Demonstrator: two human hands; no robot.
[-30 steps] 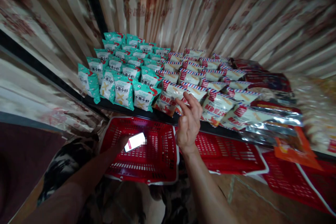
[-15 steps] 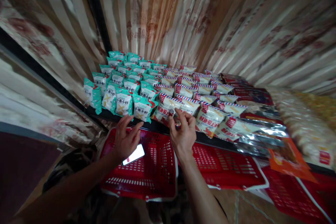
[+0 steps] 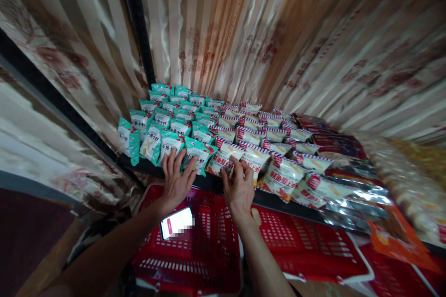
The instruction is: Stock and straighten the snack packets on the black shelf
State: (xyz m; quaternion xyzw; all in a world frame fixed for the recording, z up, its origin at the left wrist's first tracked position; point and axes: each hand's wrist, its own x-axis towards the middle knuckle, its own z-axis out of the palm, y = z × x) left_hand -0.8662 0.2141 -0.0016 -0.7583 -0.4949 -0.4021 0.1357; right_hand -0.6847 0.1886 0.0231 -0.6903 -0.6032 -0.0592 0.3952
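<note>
My left hand (image 3: 177, 181) has its fingers spread against the front teal snack bags (image 3: 170, 144), touching the lower faces of two of them. Just to the right, my right hand (image 3: 239, 190) rests its bent fingertips against the front of the white-and-red snack bags (image 3: 252, 160). Its thumb and fingers are apart, and no bag is gripped. Both kinds of bag stand upright in close rows on a dark shelf (image 3: 209, 183). Below my left hand a lit phone (image 3: 177, 222) lies over the red basket (image 3: 205, 250).
A second red basket (image 3: 292, 241) sits below the shelf to the right. Dark and silver packets (image 3: 358, 195), an orange packet (image 3: 400, 236) and a long clear bag of pale round pieces (image 3: 400, 176) fill the right side. A striped curtain (image 3: 216, 23) hangs behind, with a black post (image 3: 137, 23).
Both hands have moved forward onto the bags; my left fingers now touch the teal ones, my right fingertips the white-and-red ones. The view has shifted, so the shelf appears lower.
</note>
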